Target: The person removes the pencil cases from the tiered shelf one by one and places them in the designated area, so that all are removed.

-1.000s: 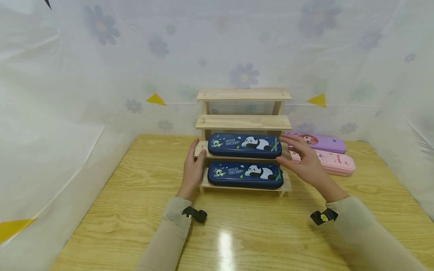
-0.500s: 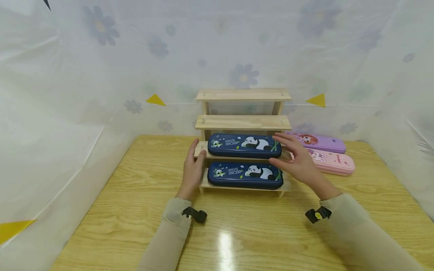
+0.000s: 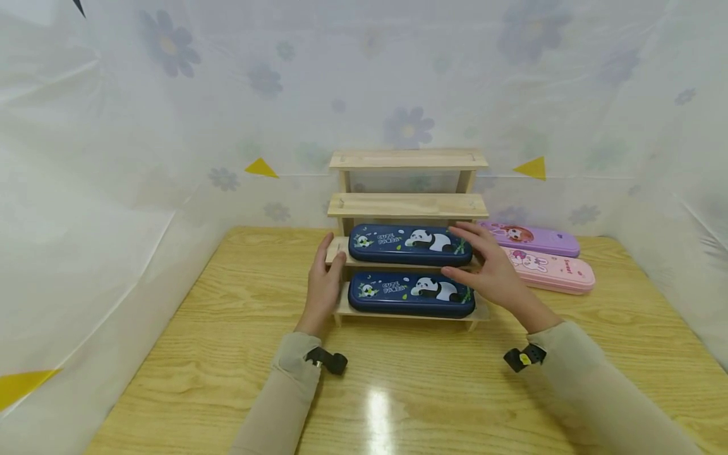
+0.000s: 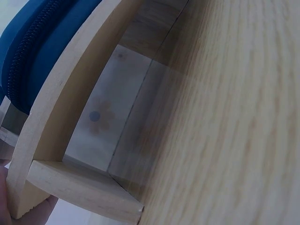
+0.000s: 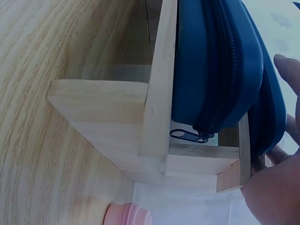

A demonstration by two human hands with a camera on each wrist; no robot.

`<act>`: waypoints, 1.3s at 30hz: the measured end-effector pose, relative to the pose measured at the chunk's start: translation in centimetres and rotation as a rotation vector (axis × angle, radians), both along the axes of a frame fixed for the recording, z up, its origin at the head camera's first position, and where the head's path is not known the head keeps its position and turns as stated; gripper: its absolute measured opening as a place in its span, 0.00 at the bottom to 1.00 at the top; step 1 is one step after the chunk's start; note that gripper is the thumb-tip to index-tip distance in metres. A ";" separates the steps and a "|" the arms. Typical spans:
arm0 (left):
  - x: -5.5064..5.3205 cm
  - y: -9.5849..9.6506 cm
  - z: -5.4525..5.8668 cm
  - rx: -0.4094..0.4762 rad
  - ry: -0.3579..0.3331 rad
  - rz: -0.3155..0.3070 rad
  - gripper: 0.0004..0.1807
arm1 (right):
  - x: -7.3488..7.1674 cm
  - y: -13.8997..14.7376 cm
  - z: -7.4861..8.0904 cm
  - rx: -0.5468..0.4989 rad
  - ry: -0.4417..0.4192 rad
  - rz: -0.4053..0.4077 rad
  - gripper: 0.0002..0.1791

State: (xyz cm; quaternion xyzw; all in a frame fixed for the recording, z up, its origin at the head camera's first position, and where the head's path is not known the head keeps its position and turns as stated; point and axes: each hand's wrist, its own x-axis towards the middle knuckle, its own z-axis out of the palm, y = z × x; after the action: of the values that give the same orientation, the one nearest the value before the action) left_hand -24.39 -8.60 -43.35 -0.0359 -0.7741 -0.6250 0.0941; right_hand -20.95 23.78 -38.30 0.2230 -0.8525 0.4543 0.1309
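A dark blue panda pencil case [image 3: 392,245] lies on the second-lowest shelf of a wooden stepped stand [image 3: 406,205]. A matching pencil case [image 3: 392,297] lies on the lowest shelf. At the left ends of these shelves, my left hand [image 3: 325,287] holds the stand, thumb in front; its fingers are mostly hidden in the left wrist view. My right hand [image 3: 493,268] is spread about the right end of the upper case, fingers over its top and thumb in front. In the right wrist view, the fingers [image 5: 276,154] reach the upper case's end.
To the right of the stand, a purple pencil case [image 3: 546,241] and a pink pencil case [image 3: 563,273] lie on the wood-grain table [image 3: 421,392]. Behind, a white flowered sheet [image 3: 318,76] hangs around the table. The stand's upper two shelves rise at the back.
My right hand has slid left over the right end of the upper pencil case, uncovering more of the pink case. The left hand, stand and cases stay in place.
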 end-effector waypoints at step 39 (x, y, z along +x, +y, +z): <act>0.2 -0.1 0.3 0.028 -0.036 -0.024 0.31 | 1.1 0.7 0.0 0.132 -0.046 -0.186 0.42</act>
State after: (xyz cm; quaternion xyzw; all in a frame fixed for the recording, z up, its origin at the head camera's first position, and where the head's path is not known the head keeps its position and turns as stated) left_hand -24.15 -8.71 -43.10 -0.0326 -0.7665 -0.6373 0.0730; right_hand -19.89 24.48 -38.30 0.1405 -0.9004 0.3880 0.1381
